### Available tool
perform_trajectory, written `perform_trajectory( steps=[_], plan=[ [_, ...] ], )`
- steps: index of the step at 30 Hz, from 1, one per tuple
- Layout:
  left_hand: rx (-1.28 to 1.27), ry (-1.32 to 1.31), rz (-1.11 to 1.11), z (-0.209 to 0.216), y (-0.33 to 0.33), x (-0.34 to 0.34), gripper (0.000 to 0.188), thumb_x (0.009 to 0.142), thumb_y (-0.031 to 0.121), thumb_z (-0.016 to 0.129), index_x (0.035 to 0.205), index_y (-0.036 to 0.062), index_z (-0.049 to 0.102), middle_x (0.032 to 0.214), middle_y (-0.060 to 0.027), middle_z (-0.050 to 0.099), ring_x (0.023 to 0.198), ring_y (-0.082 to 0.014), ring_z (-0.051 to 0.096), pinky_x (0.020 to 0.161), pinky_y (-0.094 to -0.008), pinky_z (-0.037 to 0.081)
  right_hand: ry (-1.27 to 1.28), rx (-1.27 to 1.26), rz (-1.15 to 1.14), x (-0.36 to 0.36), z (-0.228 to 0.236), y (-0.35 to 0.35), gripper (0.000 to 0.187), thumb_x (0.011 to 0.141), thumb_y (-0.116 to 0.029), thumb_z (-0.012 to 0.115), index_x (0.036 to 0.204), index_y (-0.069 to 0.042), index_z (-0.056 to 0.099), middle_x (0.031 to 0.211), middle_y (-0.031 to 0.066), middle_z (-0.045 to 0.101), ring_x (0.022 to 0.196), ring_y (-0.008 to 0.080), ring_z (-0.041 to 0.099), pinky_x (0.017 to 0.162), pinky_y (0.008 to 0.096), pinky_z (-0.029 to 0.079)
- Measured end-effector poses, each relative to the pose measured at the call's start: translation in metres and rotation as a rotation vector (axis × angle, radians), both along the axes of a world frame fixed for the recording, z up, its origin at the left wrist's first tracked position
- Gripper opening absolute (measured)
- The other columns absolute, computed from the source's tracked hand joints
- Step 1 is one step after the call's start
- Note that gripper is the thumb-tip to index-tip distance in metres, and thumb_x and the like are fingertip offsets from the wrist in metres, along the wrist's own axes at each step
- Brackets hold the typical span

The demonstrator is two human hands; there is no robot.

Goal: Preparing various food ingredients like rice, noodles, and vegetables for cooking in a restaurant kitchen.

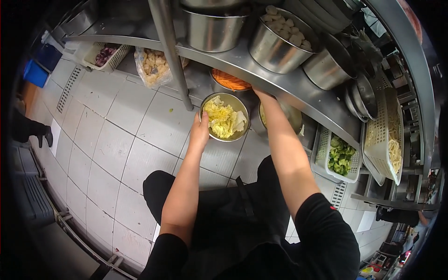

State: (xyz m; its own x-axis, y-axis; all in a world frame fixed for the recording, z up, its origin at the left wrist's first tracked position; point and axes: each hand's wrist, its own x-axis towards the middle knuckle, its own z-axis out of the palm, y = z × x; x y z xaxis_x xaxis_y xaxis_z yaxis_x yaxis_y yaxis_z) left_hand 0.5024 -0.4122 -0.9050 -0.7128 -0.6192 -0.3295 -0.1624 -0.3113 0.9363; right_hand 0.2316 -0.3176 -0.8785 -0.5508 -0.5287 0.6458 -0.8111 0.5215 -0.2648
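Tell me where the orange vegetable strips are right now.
In the head view, the orange vegetable strips sit just above centre, under the metal shelf, beyond the bowl of yellow-green leaves and left of the right hand.

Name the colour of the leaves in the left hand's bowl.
The leaves are yellow to whitish; head view.

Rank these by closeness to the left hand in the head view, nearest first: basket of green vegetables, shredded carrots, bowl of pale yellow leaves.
1. Bowl of pale yellow leaves: touching the left hand, at its right.
2. Shredded carrots: just above that bowl in the picture, by the shelf edge.
3. Basket of green vegetables: well to the right, beyond the right forearm.
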Motion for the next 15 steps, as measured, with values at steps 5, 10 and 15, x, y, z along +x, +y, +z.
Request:
perform_trajectory(
  steps=[5, 10, 15],
  plan=[
    [-0.079, -0.067, -0.039, 0.009, -0.013, 0.013, 0.052, 0.1, 0.044, 0.039, 0.137, 0.0067, 0.041, 0.116, -0.0123, 0.058, 0.094, -0.0179, 0.061, 0.065, -0.0311, 0.055, -0.703, -0.086, 0.154, 0.133, 0.016, 0.015, 0.03, 0.084, -0.014, 0.061, 0.113, -0.008, 0.063, 0.11, 0.0187, 0.062, 0.099, 0.0274, 0.061, 0.086, 0.0388, 0.047],
    [-0.038, 0.076, -0.159, -0.037, -0.023, 0.031, 0.053, 0.099, 0.045, 0.041, 0.135, 0.006, 0.042, 0.117, -0.0116, 0.057, 0.094, -0.0171, 0.06, 0.071, -0.0328, 0.054, -0.5, 0.407, 0.242, 0.217, 0.031, 0.056, 0.044, 0.08, -0.008, 0.058, 0.123, -0.016, 0.058, 0.128, 0.0167, 0.055, 0.118, 0.034, 0.052, 0.097, 0.0382, 0.045],
    [0.057, -0.148, -0.22, -0.013, -0.012, 0.056, 0.06, 0.097, 0.047, 0.047, 0.135, 0.0008, 0.04, 0.123, -0.0129, 0.055, 0.107, -0.0198, 0.057, 0.081, -0.0315, 0.05, -0.354, -0.018, -0.291, 0.135, 0.03, 0.17, 0.025, 0.082, 0.0, 0.051, 0.1, -0.007, 0.065, 0.098, 0.0152, 0.064, 0.086, 0.0333, 0.063, 0.077, 0.0384, 0.052]
  ],
)
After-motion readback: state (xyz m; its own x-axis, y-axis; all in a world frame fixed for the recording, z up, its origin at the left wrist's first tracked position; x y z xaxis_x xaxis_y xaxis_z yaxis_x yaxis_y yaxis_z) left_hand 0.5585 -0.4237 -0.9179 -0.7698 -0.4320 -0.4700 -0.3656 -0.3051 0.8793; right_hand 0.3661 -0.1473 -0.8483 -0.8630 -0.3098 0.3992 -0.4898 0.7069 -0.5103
